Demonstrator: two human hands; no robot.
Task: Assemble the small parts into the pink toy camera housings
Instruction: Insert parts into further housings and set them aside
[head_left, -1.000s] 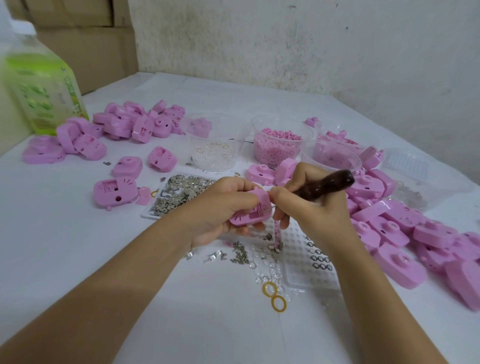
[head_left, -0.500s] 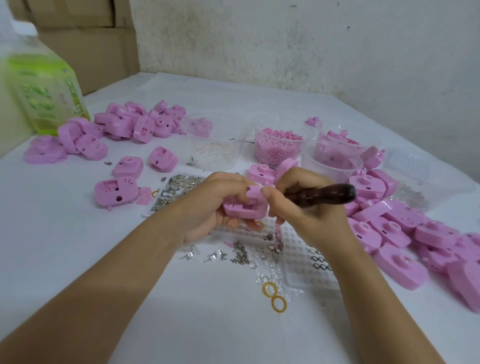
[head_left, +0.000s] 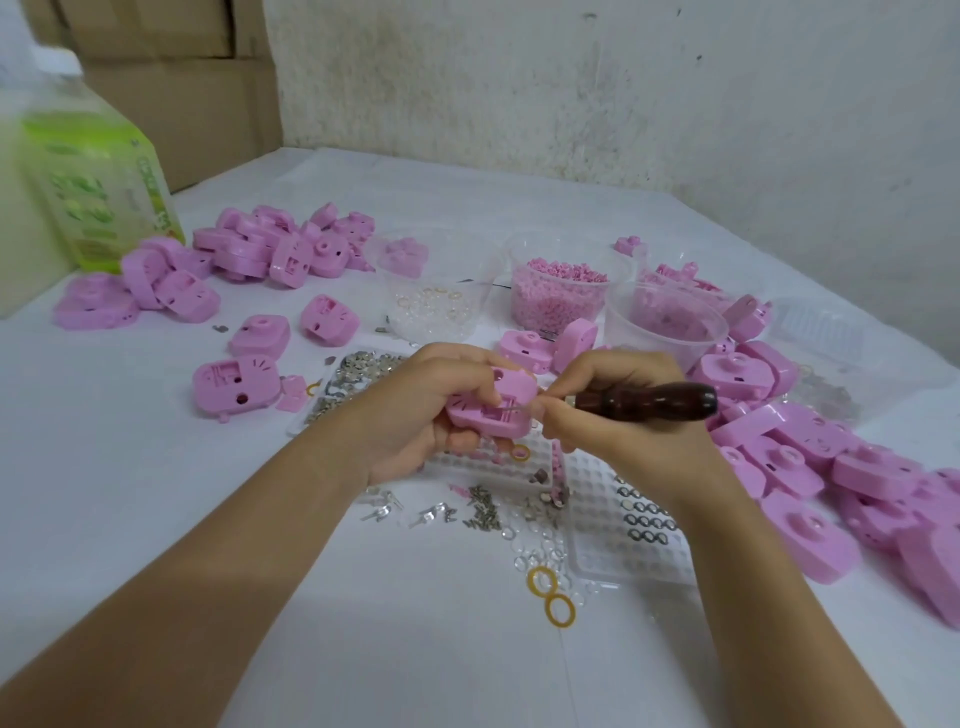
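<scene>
- Above the white desk (head_left: 218, 545), head view: the left hand (head_left: 410, 421) has turned the pink plastic toy camera housing (head_left: 485, 410) so that its open inside faces up; a moment ago it sat more on edge.
- The right hand (head_left: 613, 423) has levelled the dark wooden-handled pick tool (head_left: 654, 400). Its thin metal tip now reaches into the housing's inner slot, probably to seat a small part.
- The left hand wraps the shell. The right hand clenches the handle, pinching near the tip.
- The housing is held between both hands, clear of the desk. It is glossy, with moulded ribs and a round hole.

Green jug (head_left: 98, 176), cardboard boxes (head_left: 197, 93) back-L.
</scene>
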